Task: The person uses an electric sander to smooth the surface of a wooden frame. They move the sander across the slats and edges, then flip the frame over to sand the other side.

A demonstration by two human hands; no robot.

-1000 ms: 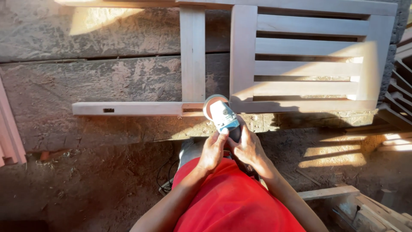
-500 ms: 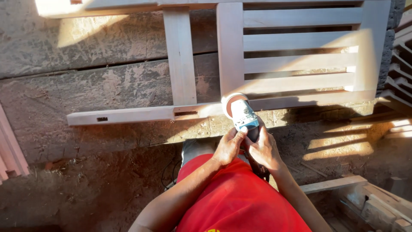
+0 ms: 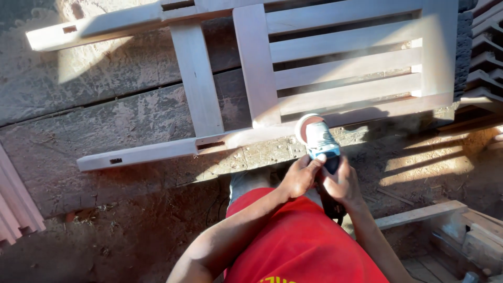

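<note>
Since the earlier frames the sander is travelling rightward along the near rail of the wooden frame, so the sanding is advancing along that rail. Left hand and right hand are both wrapping their grip tight around the sander body, its disc touching the rail. Beyond, the frame is lying on a dusty, scuffed counter; stacked slatted frames are standing far right.
</note>
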